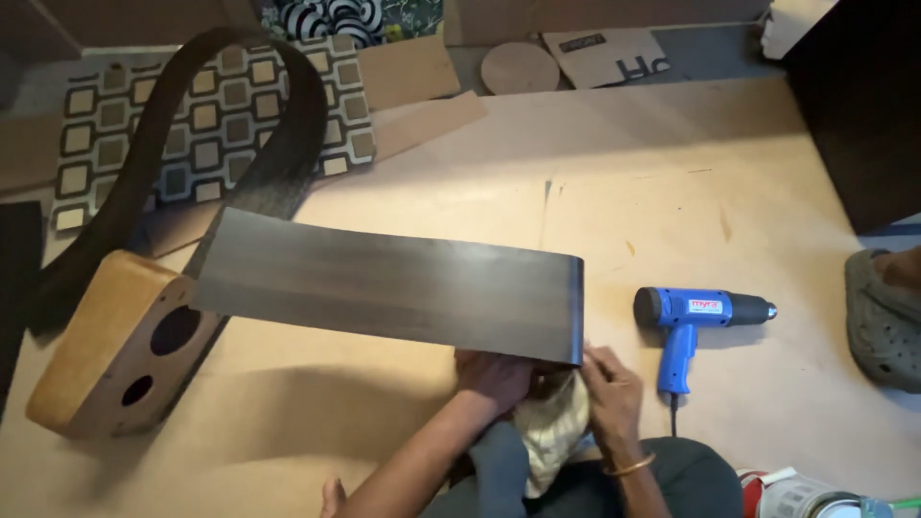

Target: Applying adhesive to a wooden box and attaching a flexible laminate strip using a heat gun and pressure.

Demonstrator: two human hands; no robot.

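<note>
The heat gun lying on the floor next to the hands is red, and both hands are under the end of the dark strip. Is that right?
Not quite. The heat gun is blue, not red, as the head view shows. The rest holds: it lies on the floor beside the hands, and the left hand and right hand are both under the end of the dark strip.

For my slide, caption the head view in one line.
Both hands, left and right, hold the near edge of a dark veneer sheet over a cloth, blue heat gun alongside.
</note>
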